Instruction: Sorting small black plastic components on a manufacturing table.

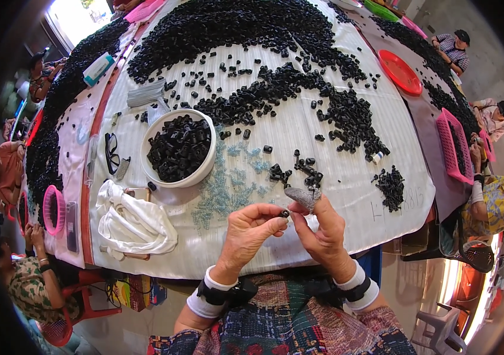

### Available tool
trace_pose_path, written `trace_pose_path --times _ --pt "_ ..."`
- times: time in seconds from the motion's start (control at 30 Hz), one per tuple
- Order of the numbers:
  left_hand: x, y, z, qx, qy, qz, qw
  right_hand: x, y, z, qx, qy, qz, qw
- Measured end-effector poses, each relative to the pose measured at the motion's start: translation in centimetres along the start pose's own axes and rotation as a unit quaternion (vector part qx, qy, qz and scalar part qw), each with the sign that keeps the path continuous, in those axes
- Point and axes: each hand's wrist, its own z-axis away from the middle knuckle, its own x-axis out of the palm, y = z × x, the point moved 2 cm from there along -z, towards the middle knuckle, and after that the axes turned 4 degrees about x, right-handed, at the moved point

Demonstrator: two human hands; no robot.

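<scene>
- One small black plastic-looking piece (284, 213) sat in your left hand (246, 231), thumb and forefinger closed on it, above the near part of the white cloth-covered worktop (346, 171).
- Your right hand (323, 234) was just beside it, a ridged grey fabric-like cover (304, 199) at its forefinger; whether those fingers held anything, you could not tell from this view.
- A light, steady left pinch, with the piece's open end clear of your fingertips, seemed best for fine two-handed work.
- The worktop's near edge curved beneath your forearms.
- Loose black pieces (310, 176) lay just ahead, and clear bluish beadlike bits (222, 195) spread left toward the round white bowl (197, 175).
- The barer cloth on your right gave more room.
</scene>
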Motion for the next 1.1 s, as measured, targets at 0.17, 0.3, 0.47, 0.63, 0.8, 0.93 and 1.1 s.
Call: trace_pose_path --times 0.17,0.3,0.47,0.63,0.8,0.93,1.1 --pt "-0.2 -0.2 -0.1 0.003 0.007 -0.001 1.000 0.2 -0.1 0.0 0.007 0.000 -0.001 1.000" --pt "-0.4 -0.1 -0.2 0.002 0.012 -0.013 1.000 0.1 -0.2 -0.2 -0.024 -0.009 0.031 0.999" --pt "-0.4 -0.1 -0.3 -0.003 0.018 -0.024 1.000 0.1 0.2 -0.2 -0.037 -0.014 0.042 0.998" --pt "-0.2 0.1 -0.4 0.018 0.016 -0.041 0.999 0.3 -0.1 -0.7 -0.113 -0.022 0.091 0.989" --pt "-0.5 0.0 -0.6 0.034 0.017 -0.035 0.999 0.5 -0.1 -0.6 -0.177 -0.038 0.122 0.976" --pt "-0.5 -0.1 -0.6 0.030 0.020 -0.029 0.999 0.3 -0.2 -0.8 -0.104 -0.020 0.085 0.991" --pt "-0.4 -0.1 -0.8 0.024 0.019 -0.041 0.999 0.5 0.2 -1.0 -0.120 -0.014 0.089 0.989"
